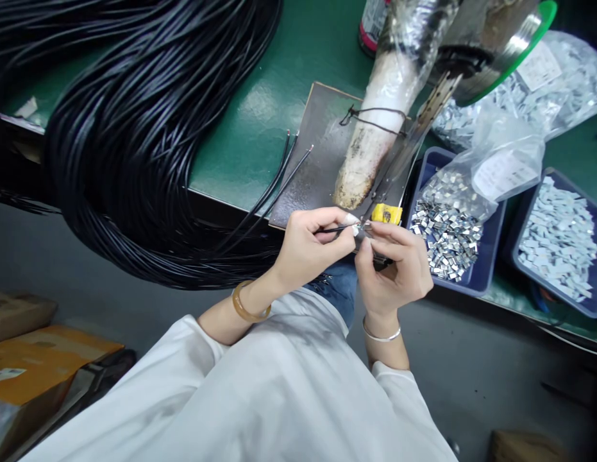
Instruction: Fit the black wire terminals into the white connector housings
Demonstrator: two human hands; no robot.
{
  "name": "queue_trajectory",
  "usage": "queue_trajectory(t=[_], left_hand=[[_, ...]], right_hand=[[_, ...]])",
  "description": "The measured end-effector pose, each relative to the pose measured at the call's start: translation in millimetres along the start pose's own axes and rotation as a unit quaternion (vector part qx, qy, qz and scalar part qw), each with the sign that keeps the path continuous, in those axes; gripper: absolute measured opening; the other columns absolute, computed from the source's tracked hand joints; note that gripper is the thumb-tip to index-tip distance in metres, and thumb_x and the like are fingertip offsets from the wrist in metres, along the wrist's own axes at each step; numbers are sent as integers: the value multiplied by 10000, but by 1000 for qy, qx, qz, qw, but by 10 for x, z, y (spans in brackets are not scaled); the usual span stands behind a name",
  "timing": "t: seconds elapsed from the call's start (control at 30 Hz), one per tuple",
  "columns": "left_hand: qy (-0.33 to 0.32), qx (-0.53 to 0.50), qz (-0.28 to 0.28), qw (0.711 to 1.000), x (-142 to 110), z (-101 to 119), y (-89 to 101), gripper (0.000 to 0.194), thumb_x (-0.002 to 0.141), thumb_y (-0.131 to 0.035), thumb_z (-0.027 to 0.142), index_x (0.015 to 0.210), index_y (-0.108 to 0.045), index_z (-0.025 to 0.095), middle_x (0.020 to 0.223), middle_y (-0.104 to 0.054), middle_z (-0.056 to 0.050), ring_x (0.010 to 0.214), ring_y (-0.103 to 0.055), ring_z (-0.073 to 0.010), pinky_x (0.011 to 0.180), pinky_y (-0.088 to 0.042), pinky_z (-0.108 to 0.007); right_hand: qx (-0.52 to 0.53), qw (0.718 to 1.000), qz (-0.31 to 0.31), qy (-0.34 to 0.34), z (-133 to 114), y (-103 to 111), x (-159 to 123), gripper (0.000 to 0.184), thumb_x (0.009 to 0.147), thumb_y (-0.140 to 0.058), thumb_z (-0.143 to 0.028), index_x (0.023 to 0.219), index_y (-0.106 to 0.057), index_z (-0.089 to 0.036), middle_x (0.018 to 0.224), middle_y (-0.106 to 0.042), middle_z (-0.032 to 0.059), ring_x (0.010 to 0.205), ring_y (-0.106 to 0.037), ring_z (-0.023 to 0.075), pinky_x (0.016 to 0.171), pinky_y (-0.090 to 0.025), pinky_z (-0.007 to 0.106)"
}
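My left hand [310,247] pinches the end of a thin black cable [334,229] between thumb and fingers, just off the bench's front edge. My right hand [394,266] meets it, fingers closed on a small silver metal clip [360,231] at the cable's tip. Both hands sit right below a yellow-tipped metal tool [385,213] that hangs from a wrapped machine arm [379,122]. An amber bangle is on my left wrist, a silver one on my right.
A big bundle of black cables [134,147] drapes over the green bench [250,128] at left. A dark plate [317,160] lies under the machine. Blue trays hold silver clips [447,237] and pale pieces [560,240]. Plastic bags [543,83] lie behind. Cardboard boxes [33,366] stand on the floor.
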State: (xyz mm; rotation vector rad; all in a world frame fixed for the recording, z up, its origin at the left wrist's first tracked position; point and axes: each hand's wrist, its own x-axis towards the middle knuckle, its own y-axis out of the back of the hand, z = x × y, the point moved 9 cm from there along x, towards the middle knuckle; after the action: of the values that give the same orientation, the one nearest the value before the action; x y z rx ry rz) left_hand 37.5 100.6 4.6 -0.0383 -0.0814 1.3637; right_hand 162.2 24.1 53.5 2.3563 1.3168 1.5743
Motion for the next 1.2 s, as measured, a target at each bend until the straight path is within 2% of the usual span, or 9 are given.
queue_trajectory(t=[0.13, 0.33, 0.47, 0.57, 0.7, 0.8, 0.93, 1.07, 1.2], left_hand=[[32, -26, 1, 999, 6, -69, 5, 75, 716, -701, 176, 670, -701, 117, 529, -466, 43, 469, -303, -31, 413, -222, -164], [37, -35, -25, 998, -4, -75, -21, 78, 730, -683, 176, 688, -692, 112, 519, -438, 53, 471, -285, -26, 424, -203, -163], [52, -52, -55, 996, -48, -103, -63, 75, 743, -681, 171, 690, -677, 118, 550, -519, 31, 498, -393, -43, 466, -298, -171], [51, -62, -85, 993, -82, -107, -109, 72, 759, -679, 167, 711, -680, 113, 613, -612, 4, 538, -483, -56, 515, -379, -173], [41, -92, -67, 993, -63, -103, -59, 75, 782, -687, 182, 742, -673, 121, 660, -663, 2, 583, -571, -65, 573, -456, -161], [38, -114, -66, 991, -44, -89, -47, 75, 785, -696, 185, 753, -668, 123, 685, -678, 2, 611, -605, -68, 600, -481, -155], [41, -96, -68, 992, -54, -86, -53, 73, 779, -703, 186, 756, -701, 117, 697, -698, -11, 625, -614, -75, 611, -496, -158], [27, -77, -57, 995, -60, -83, -40, 89, 778, -710, 201, 778, -751, 123, 756, -740, -33, 666, -638, -96, 639, -528, -178], [9, -53, -27, 998, -29, -58, 8, 92, 757, -713, 195, 727, -751, 117, 681, -701, -26, 591, -580, -79, 542, -467, -160]], right_hand=[[24, 1000, -8, 1, 5, -10, -31, 196, 806, -702, -65, 925, -634, -206, 994, -763, 44, 898, -741, 160, 772, -629, 297], [12, 1000, -13, 3, -16, -2, -15, 192, 817, -708, -61, 942, -659, -198, 982, -774, 36, 896, -748, 147, 805, -619, 280], [55, 996, -25, -59, 73, 7, 3, 195, 831, -686, -54, 944, -665, -212, 951, -776, 23, 881, -751, 150, 752, -624, 283], [38, 998, -39, -31, -6, 26, -3, 215, 815, -703, -43, 948, -673, -209, 969, -787, 25, 887, -763, 151, 763, -621, 265], [16, 998, -56, 23, -122, 27, -52, 231, 795, -726, -34, 948, -673, -199, 908, -794, 6, 808, -765, 127, 750, -615, 233], [18, 999, -45, 14, -89, 45, -64, 222, 802, -723, -42, 944, -667, -202, 899, -789, 3, 813, -760, 130, 758, -621, 254], [-37, 999, -5, 9, -40, 98, -29, 204, 803, -734, -58, 924, -665, -208, 951, -783, 16, 898, -754, 148, 827, -620, 294], [-46, 998, -23, 31, -67, 30, -5, 216, 814, -719, -46, 952, -670, -204, 998, -780, 30, 900, -751, 140, 827, -622, 281], [-33, 999, -33, 21, -49, -12, 8, 213, 820, -711, -52, 959, -669, -209, 1006, -777, 28, 918, -753, 147, 838, -624, 290]])
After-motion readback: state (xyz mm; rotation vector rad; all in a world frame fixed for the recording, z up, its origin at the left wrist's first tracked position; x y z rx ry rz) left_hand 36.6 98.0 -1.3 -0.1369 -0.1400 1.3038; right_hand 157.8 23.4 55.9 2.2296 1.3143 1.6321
